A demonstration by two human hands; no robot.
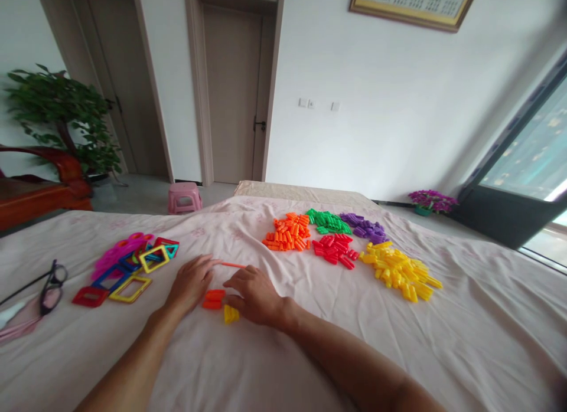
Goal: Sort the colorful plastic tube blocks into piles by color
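Note:
A thin orange strip [233, 264] runs between my two hands just above or on the cloth. My left hand [191, 280] has its fingertips closed at the strip's left end. At the right end, my right hand [256, 295] is bent over with its fingers curled around it; the grip itself is partly hidden. Below them lie a few orange plastic pieces [214, 298] and a small yellow piece [231, 314], close to the right thumb and fingers.
Beyond my right hand are piles of orange [289, 232], green [328, 221], purple [365, 228], red [335, 249] and yellow pieces [398, 270]. At left lie coloured frame tiles [130, 287] and glasses [54, 288]. A pink cloth [301, 359] covers the surface.

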